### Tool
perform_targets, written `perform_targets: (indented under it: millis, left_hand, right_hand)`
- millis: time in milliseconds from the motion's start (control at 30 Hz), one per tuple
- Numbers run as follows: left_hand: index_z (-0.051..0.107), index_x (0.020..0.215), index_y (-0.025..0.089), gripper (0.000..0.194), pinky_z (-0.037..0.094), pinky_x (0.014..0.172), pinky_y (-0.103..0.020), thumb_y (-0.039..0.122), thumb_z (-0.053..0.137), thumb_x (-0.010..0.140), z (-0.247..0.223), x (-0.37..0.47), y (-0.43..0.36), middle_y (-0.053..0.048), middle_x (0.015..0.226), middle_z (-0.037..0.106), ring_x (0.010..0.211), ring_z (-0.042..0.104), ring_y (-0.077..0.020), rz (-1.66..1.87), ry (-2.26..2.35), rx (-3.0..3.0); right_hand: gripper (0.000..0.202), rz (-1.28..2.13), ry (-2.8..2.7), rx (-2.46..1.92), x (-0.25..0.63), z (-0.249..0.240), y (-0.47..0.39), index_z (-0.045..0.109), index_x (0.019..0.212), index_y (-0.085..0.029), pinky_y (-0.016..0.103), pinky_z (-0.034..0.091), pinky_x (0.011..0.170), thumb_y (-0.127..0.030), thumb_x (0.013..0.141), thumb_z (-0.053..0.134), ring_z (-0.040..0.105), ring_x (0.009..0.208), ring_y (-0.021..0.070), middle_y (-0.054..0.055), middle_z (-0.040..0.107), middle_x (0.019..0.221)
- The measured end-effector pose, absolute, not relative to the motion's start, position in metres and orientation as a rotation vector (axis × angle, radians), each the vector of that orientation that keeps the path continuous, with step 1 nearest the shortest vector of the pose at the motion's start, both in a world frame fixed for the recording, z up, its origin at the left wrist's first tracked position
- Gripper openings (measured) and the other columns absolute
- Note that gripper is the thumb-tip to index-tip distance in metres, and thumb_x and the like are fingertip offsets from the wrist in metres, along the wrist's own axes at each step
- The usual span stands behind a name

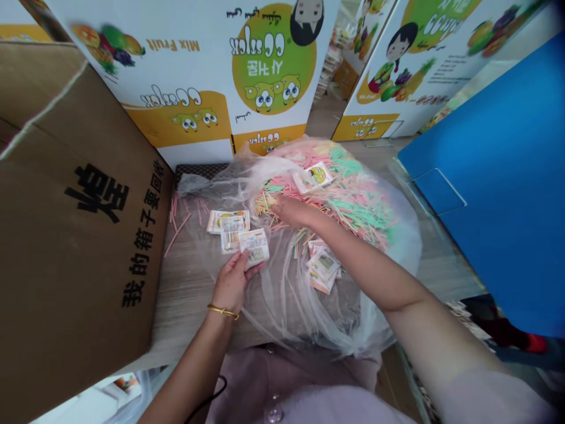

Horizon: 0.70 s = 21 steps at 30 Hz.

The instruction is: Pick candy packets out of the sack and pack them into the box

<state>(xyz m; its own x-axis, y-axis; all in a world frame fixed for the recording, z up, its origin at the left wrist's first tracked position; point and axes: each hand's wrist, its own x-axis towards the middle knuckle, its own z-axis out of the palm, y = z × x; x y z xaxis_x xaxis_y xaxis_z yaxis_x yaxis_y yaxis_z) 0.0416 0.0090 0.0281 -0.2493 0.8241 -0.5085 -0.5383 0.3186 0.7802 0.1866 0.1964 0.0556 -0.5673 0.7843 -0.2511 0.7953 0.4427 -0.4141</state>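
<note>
While the left hand (231, 281) pinches a packet (255, 242), colored sticks (351, 211) lie around the right hand (288, 211) — its grip hidden.

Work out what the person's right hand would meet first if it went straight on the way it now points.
The right hand would first meet the thin pale-yellow sticks just ahead of it; it may already be touching them, since depth is unclear here.

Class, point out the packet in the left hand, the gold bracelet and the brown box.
Packet (255, 241), head view: its printed face.
Gold bracelet (223, 311), head view: its band.
Brown box (79, 247), head view: its lettered side.
</note>
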Motion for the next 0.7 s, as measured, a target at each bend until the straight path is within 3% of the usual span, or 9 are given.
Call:
perform_targets:
  millis: [67,200,333,467,533,600,700]
  left_hand:
    - [0.074,0.101,0.015,0.03,0.059,0.095,-0.041,0.034,0.077,0.078,0.029,0.043,0.01,-0.01,0.12,0.075,0.104,0.072,-0.0227,1.331,1.247,0.293]
    - [0.075,0.102,0.015,0.034,0.057,0.098,-0.042,0.036,0.08,0.075,0.03,0.05,0.012,-0.01,0.118,0.075,0.105,0.071,-0.0228,1.339,1.214,0.316]
    - [0.076,0.097,0.015,0.037,0.058,0.096,-0.043,0.04,0.083,0.071,0.031,0.055,0.013,-0.009,0.108,0.077,0.1,0.071,-0.0229,1.32,1.215,0.36]
    - [0.076,0.085,0.016,0.033,0.058,0.095,-0.042,0.04,0.087,0.065,0.031,0.058,0.014,-0.005,0.096,0.077,0.094,0.07,-0.0205,1.322,1.249,0.357]
    - [0.075,0.081,0.017,0.03,0.057,0.095,-0.041,0.038,0.087,0.063,0.031,0.059,0.015,-0.004,0.095,0.077,0.095,0.07,-0.02,1.335,1.264,0.356]
    - [0.076,0.08,0.017,0.029,0.057,0.095,-0.04,0.037,0.088,0.062,0.031,0.059,0.017,-0.004,0.096,0.077,0.096,0.069,-0.0199,1.347,1.271,0.361]
    - [0.076,0.077,0.018,0.031,0.056,0.093,-0.037,0.038,0.09,0.058,0.032,0.06,0.02,-0.003,0.093,0.077,0.093,0.069,-0.0187,1.362,1.28,0.358]
  right_hand:
    - [0.023,-1.2,2.602,1.549,0.198,0.057,0.197,0.06,0.098,-0.015,0.035,0.054,0.081,-0.026,0.101,0.04,0.069,0.085,0.0216,0.013,0.073,0.096]
    - [0.008,-2.445,2.048,1.607,0.214,0.058,0.189,0.054,0.096,-0.019,0.033,0.056,0.074,-0.028,0.096,0.053,0.064,0.07,0.0152,0.001,0.067,0.078]
    - [0.016,-2.925,1.681,1.419,0.223,0.059,0.184,0.052,0.092,-0.019,0.025,0.052,0.065,-0.026,0.089,0.065,0.056,0.061,0.0098,-0.006,0.056,0.068]
    - [0.037,-2.909,1.733,1.464,0.226,0.067,0.176,0.037,0.072,-0.023,0.019,0.023,0.043,-0.041,0.092,0.062,0.021,0.043,0.0062,-0.012,0.025,0.054]
    - [0.04,-2.697,1.971,1.568,0.227,0.076,0.164,0.036,0.072,-0.024,0.021,0.018,0.043,-0.048,0.092,0.061,0.017,0.044,0.0069,-0.012,0.024,0.054]
    - [0.031,-2.328,2.359,1.614,0.227,0.087,0.146,0.048,0.079,-0.022,0.022,0.027,0.049,-0.047,0.092,0.061,0.032,0.048,0.0081,-0.008,0.04,0.058]
    - [0.02,-1.593,2.83,1.499,0.224,0.101,0.116,0.062,0.098,-0.02,0.025,0.04,0.069,-0.04,0.093,0.061,0.058,0.073,0.014,0.0,0.066,0.085]
